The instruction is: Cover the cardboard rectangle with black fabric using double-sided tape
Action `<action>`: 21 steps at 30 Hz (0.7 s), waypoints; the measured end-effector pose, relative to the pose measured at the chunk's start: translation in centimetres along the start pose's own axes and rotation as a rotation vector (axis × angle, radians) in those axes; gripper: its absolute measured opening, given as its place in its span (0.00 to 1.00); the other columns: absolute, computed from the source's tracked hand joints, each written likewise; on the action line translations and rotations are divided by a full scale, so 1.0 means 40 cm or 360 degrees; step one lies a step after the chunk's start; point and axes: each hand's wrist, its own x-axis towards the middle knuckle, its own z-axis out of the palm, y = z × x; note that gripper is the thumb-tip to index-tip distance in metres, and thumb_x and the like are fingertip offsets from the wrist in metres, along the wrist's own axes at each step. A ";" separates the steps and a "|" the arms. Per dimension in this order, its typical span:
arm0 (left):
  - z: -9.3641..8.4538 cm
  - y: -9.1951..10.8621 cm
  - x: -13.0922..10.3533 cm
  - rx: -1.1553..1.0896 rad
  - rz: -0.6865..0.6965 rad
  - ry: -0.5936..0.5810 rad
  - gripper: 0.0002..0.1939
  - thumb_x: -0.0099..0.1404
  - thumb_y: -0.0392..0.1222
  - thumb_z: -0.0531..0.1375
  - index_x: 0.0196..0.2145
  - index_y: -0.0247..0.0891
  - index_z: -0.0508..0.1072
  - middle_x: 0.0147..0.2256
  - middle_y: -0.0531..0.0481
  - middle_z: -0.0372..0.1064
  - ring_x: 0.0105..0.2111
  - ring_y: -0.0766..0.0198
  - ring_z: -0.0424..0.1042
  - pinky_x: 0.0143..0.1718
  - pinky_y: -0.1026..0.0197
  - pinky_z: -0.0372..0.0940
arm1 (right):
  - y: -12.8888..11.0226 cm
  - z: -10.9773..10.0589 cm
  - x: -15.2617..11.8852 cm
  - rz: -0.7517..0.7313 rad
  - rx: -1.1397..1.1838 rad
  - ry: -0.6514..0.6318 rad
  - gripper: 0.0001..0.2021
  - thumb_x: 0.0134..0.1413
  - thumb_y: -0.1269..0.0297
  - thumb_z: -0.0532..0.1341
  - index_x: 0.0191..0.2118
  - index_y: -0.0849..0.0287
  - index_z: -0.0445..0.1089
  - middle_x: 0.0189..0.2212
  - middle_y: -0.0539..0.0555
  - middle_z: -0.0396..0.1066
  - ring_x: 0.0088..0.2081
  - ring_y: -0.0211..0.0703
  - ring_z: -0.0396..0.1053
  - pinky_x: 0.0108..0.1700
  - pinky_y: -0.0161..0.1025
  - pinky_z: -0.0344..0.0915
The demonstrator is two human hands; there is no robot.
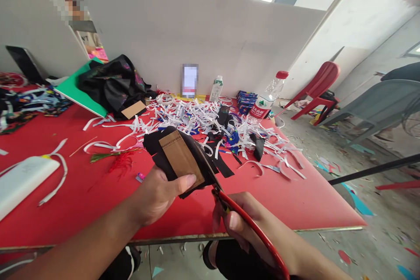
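My left hand (160, 192) grips a brown card rectangle (180, 155) laid over black fabric (152, 142), the thumb pressing on the card's near end. The fabric sticks out past the card's edges. In my right hand (254, 206) is a pair of scissors (260, 235) with red handles, my fingers wrapped round them. The scissor blades point up and away along the right edge of the card and fabric; how far they are parted is hard to make out. Dark cut strips (224, 165) lie just right of the blades.
A heap of white and blue scraps (183, 113) spreads across the red table (108, 210). Behind it stand a phone (189, 79), a carton-like bottle (216, 89) and a plastic bottle (260, 107). Black cloth (111, 83) lies at the back left, a white device (28, 181) nearer.
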 end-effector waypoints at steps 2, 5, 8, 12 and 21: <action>0.001 0.004 -0.001 0.0026 -0.0006 0.0010 0.21 0.53 0.51 0.80 0.44 0.44 0.87 0.44 0.49 0.86 0.46 0.54 0.83 0.52 0.55 0.77 | -0.001 0.003 0.002 0.0092 0.0032 0.0009 0.36 0.58 0.22 0.57 0.28 0.54 0.55 0.21 0.44 0.53 0.23 0.33 0.47 0.23 0.34 0.46; 0.003 0.006 -0.002 0.0034 -0.0001 0.0029 0.21 0.53 0.50 0.80 0.44 0.44 0.87 0.44 0.49 0.85 0.47 0.55 0.82 0.52 0.57 0.76 | 0.003 0.004 0.003 0.0185 0.0093 -0.0005 0.37 0.56 0.20 0.57 0.28 0.54 0.55 0.19 0.42 0.48 0.20 0.31 0.44 0.20 0.33 0.43; -0.002 0.002 -0.002 0.0037 0.0001 -0.0010 0.20 0.54 0.50 0.80 0.44 0.45 0.87 0.45 0.48 0.85 0.49 0.54 0.81 0.53 0.56 0.76 | 0.010 0.001 0.002 0.0119 0.0103 -0.0026 0.36 0.57 0.22 0.59 0.31 0.56 0.61 0.21 0.43 0.53 0.21 0.31 0.49 0.21 0.32 0.44; -0.014 -0.009 -0.002 0.0044 0.0006 -0.0087 0.19 0.57 0.49 0.78 0.46 0.47 0.86 0.47 0.49 0.85 0.50 0.54 0.81 0.55 0.54 0.75 | 0.016 -0.003 -0.003 0.0007 0.0070 -0.0090 0.35 0.62 0.25 0.57 0.37 0.60 0.67 0.29 0.48 0.59 0.26 0.33 0.54 0.25 0.32 0.53; -0.019 -0.011 -0.006 0.0151 -0.0013 -0.0098 0.19 0.61 0.49 0.75 0.49 0.44 0.84 0.48 0.46 0.84 0.54 0.47 0.79 0.60 0.46 0.72 | 0.001 0.008 -0.001 0.0170 0.0055 0.0000 0.37 0.56 0.20 0.58 0.29 0.55 0.58 0.20 0.43 0.52 0.21 0.32 0.47 0.21 0.33 0.46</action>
